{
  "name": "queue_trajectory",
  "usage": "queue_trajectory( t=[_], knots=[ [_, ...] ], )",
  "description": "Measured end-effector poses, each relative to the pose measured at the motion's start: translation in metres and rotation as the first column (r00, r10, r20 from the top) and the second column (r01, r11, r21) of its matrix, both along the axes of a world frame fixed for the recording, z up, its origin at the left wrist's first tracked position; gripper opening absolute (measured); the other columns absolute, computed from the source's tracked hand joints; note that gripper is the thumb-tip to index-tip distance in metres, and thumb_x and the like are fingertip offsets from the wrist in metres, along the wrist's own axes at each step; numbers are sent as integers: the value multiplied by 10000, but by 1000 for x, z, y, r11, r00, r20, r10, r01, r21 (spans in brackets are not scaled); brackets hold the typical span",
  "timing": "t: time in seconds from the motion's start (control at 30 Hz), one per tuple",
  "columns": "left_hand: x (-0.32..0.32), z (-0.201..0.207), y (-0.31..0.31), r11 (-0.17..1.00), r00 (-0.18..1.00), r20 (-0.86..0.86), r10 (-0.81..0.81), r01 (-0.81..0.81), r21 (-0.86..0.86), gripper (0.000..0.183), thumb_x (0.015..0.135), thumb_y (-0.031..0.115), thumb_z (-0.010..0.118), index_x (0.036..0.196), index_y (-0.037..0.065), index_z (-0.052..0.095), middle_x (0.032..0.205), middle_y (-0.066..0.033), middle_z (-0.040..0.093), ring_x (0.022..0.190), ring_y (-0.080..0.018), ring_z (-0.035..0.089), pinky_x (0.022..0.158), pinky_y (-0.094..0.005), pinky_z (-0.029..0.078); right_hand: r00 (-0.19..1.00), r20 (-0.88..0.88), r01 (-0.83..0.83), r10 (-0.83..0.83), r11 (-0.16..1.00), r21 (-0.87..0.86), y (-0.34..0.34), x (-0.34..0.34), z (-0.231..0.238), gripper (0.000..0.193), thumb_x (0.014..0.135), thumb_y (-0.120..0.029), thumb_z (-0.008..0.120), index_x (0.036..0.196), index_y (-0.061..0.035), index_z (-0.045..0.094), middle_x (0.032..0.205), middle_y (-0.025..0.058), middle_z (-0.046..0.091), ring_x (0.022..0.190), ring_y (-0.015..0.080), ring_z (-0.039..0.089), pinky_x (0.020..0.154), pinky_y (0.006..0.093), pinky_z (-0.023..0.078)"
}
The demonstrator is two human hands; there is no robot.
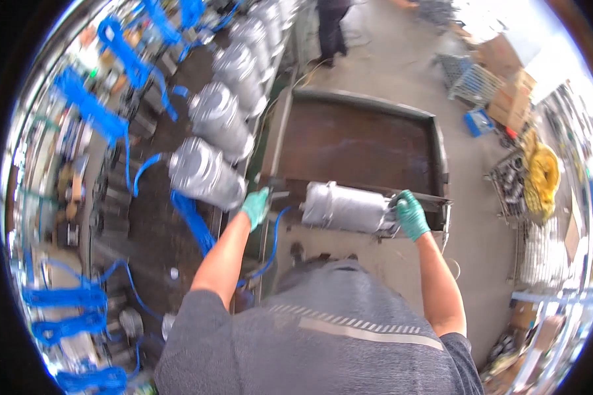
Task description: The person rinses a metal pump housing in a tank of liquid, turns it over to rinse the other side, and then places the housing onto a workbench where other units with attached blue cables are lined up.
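A silver-grey cylindrical pump [349,207] lies on its side across the near edge of a shallow metal tray [362,102]. My right hand [411,216], in a green glove, is closed around the pump's right end. To the left, my gloved left hand [255,208] is closed beside the bench edge, apart from the pump. A small metal piece [279,193] shows just past its fingers; what the hand holds is unclear. Close to that hand stands another grey pump [207,172], tilted on the bench, with a blue cable at its top.
Several more grey pumps [221,118] line the bench [158,230] going away. Blue cable coils [89,105] lie along its left side. A blue cable [273,243] hangs near my left forearm. On the right are wire baskets [471,79], cartons [512,99] and a yellow bundle [541,174]. A person [331,29] stands beyond the tray.
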State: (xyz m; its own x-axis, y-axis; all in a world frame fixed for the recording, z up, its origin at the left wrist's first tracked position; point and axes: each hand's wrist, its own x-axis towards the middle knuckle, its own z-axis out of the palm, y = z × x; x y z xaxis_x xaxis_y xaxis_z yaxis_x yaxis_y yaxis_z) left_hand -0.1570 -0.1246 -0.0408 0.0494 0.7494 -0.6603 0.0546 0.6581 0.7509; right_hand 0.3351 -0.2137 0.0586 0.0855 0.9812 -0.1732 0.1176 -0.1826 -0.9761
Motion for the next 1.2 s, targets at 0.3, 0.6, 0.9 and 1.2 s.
queue_trajectory(
  t=[0.3, 0.6, 0.9, 1.2],
  knots=[
    [18, 11, 19, 923, 947, 3, 320, -311, -228, 510, 962, 673, 585, 739, 217, 533, 583, 20, 518, 400, -140, 412, 380, -314, 276, 995, 96, -45, 38, 996, 77, -6, 7, 5, 161, 962, -20, 425, 985, -51, 581, 890, 17, 624, 804, 107, 527, 788, 275, 499],
    [57, 45, -28, 865, 858, -514, 7, 253, 434, 326, 976, 363, 714, 1048, 47, 683, 859, -105, 729, 785, -211, 678, 766, -361, 542, 788, 572, -166, 227, 974, -157, 9, 9, 62, 356, 1020, -174, 565, 1362, -80, 529, 1104, 164, 664, 1017, 307, 679, 930, 403, 529],
    [125, 77, -70, 696, 676, -731, -89, 567, 440, 860, 758, 486, 877, 1370, -36, 572, 1290, -250, 646, 1205, -407, 606, 1046, -471, 485, -168, 672, -248, 721, 629, -737, 50, -14, 114, 314, 981, -310, 598, 1154, -82, 727, 1078, 181, 759, 1014, 387, 723, 874, 472, 584],
    [136, 98, -68, 889, 874, -443, -199, 351, 295, 865, 825, 495, 842, 1409, -69, 542, 1366, -241, 629, 1259, -327, 613, 1076, -406, 478, -193, 775, -506, 602, 616, -604, 46, 1, 107, 339, 878, -97, 618, 1207, -109, 700, 1066, 169, 758, 974, 381, 728, 824, 469, 577]
  ],
)
